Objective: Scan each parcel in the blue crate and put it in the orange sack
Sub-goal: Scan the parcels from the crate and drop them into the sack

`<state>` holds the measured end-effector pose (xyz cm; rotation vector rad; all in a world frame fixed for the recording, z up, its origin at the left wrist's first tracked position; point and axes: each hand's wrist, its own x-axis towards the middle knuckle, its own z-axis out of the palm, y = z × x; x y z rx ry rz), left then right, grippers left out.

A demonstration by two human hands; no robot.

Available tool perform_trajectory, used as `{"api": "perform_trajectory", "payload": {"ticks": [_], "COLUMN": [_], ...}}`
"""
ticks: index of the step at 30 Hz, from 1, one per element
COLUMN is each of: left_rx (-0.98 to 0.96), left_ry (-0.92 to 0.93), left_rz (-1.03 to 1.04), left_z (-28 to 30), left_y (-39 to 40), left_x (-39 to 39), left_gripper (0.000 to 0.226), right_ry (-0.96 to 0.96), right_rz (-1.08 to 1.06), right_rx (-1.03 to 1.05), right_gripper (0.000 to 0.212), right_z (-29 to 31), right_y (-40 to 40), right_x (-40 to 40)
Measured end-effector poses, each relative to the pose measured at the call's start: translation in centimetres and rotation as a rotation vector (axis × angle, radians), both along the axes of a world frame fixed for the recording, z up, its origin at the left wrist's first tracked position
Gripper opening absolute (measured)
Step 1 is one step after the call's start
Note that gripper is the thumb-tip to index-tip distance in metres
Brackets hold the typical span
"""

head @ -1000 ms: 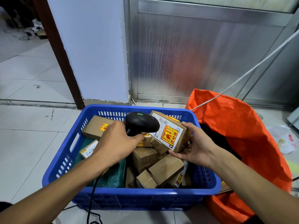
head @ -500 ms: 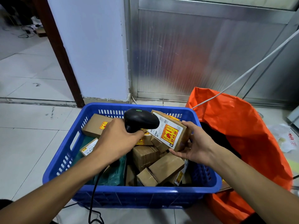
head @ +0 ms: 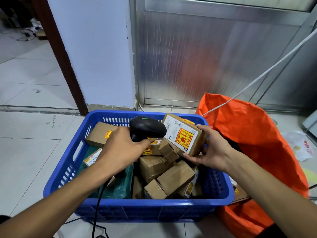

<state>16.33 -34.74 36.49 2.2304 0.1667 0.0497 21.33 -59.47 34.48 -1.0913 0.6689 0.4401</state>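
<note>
A blue crate (head: 137, 209) on the floor holds several brown cardboard parcels (head: 175, 177) and a green bag (head: 118, 184). My right hand (head: 211, 148) grips one parcel (head: 184, 134) above the crate, its white label with a red and yellow sticker tilted toward the left. My left hand (head: 120, 148) grips a black barcode scanner (head: 147, 128) by its handle, the head close to that label. The scanner's black cable hangs down over the crate's front. The orange sack (head: 253, 134) stands open right of the crate.
A white pillar (head: 96, 54) and a metal door panel (head: 214, 57) rise behind the crate. A white cord (head: 267, 69) runs diagonally into the sack. A white plastic bag (head: 301, 145) lies on the tiled floor at the far right.
The scanner head and the held parcel stay close together above the crate; both hands have barely shifted. The view has edged slightly.
</note>
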Motion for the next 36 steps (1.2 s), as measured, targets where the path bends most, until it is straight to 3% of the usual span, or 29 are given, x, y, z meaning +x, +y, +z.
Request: {"api": "perform_trajectory", "payload": {"ticks": [4, 12, 23, 31, 36], "left_rx": [0.021, 0.049, 0.088, 0.097, 0.003], "left_ry": [0.009, 0.004, -0.014, 0.011, 0.076], "left_rz": [-0.007, 0.010, -0.015, -0.033, -0.023], "left_z": [-0.1, -0.6, -0.5, -2.2, -5.3], "left_y": [0.0, -0.1, -0.9, -0.6, 1.1], "left_x": [0.1, 0.5, 0.3, 1.4, 2.3], "left_gripper": [0.045, 0.025, 0.015, 0.020, 0.060], "right_ry": [-0.032, -0.093, -0.049, 0.114, 0.230], "right_rz": [-0.064, -0.142, -0.377, -0.434, -0.388], "right_rx": [-0.007, -0.046, -0.160, -0.310, -0.437], "right_gripper": [0.047, 0.030, 0.030, 0.042, 0.047], "right_z": [0.7, 1.8, 0.2, -3.9, -6.5], "right_y": [-1.4, -5.6, -12.4, -15.6, -16.9], "right_x": [0.9, 2.9, 4.8, 3.6, 2.0]}}
